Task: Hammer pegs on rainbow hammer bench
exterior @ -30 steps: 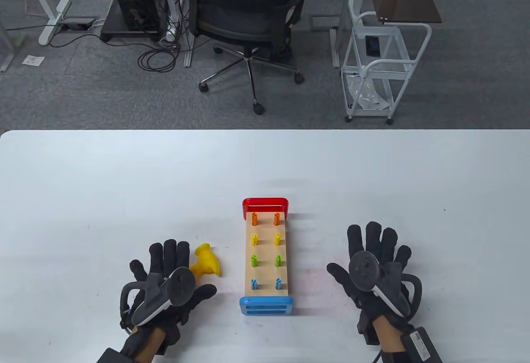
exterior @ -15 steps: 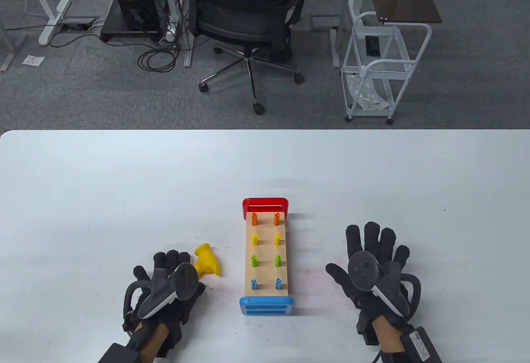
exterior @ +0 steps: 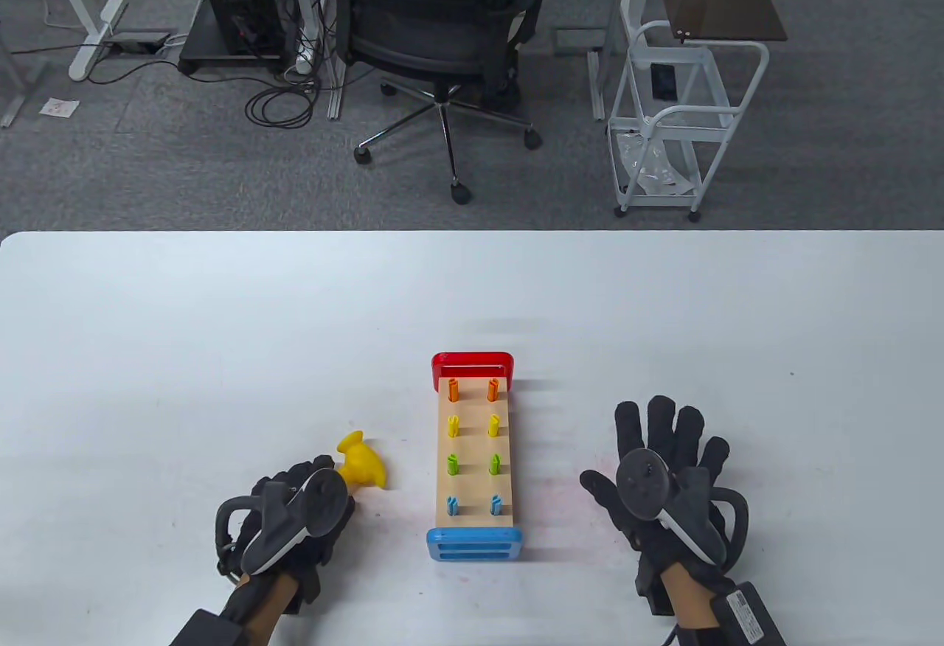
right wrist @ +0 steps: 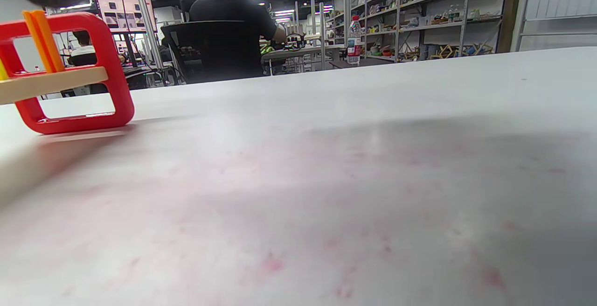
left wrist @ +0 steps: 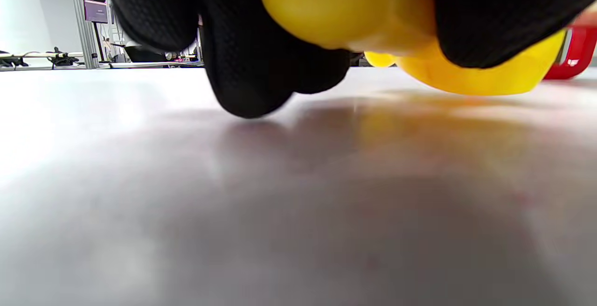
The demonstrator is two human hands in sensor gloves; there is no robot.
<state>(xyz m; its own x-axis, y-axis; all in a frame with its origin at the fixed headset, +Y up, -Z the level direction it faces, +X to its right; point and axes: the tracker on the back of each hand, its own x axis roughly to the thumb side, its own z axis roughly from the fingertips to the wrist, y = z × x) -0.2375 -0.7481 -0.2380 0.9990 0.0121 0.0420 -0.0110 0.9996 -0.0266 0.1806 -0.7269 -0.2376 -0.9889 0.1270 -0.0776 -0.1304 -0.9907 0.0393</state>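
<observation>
The hammer bench (exterior: pixel 473 498) is a wooden board with a red end far and a blue end near, lying in the middle of the white table (exterior: pixel 221 321). It carries paired orange, yellow, green and blue pegs (exterior: pixel 453 463) standing up. The yellow toy hammer (exterior: pixel 361 464) lies left of the bench. My left hand (exterior: pixel 302 502) grips its handle; in the left wrist view my fingers (left wrist: pixel 252 40) curl around the yellow handle (left wrist: pixel 354 12) just above the table. My right hand (exterior: pixel 664 454) rests flat and spread on the table right of the bench, holding nothing.
The bench's red end (right wrist: pixel 70 73) shows at the left of the right wrist view. Beyond the table's far edge stand an office chair (exterior: pixel 435 34) and a white cart (exterior: pixel 686 108).
My left hand's fingers have curled from spread flat to closed around the hammer handle, and the hammer head has shifted slightly left and away. The right hand has not moved.
</observation>
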